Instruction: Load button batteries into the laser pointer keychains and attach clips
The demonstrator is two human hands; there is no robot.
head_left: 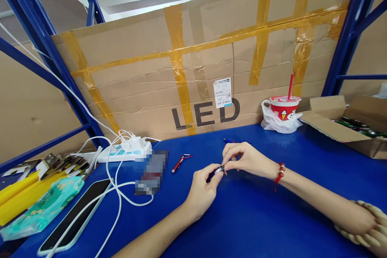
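- A small dark cylinder [221, 168] with a silvery end is sitting between the two hands, above the blue tabletop [256, 217]; fingers are hiding much of it.
- The left hand [202, 191] is gripping its body, thumb and fingers closed around it.
- The right hand [245, 159] is pinching at the silvery end, its fingertips meeting the left hand's; a red beaded bracelet [281, 170] is circling that wrist.
- Just behind the right fingers, a blue item [229, 141] is lying partly covered.
- Left of the grip, a red metallic penlike item [178, 164] with a clip is lying near, and beyond it a pixelated dark rectangle [154, 169].
- Farther left, a power strip [113, 152] is feeding white cables, and a phone [87, 197] is lying flat.
- Well right and behind the grip, a red-and-white cup [284, 109] is standing in a plastic bag, beside an open carton [326, 125].
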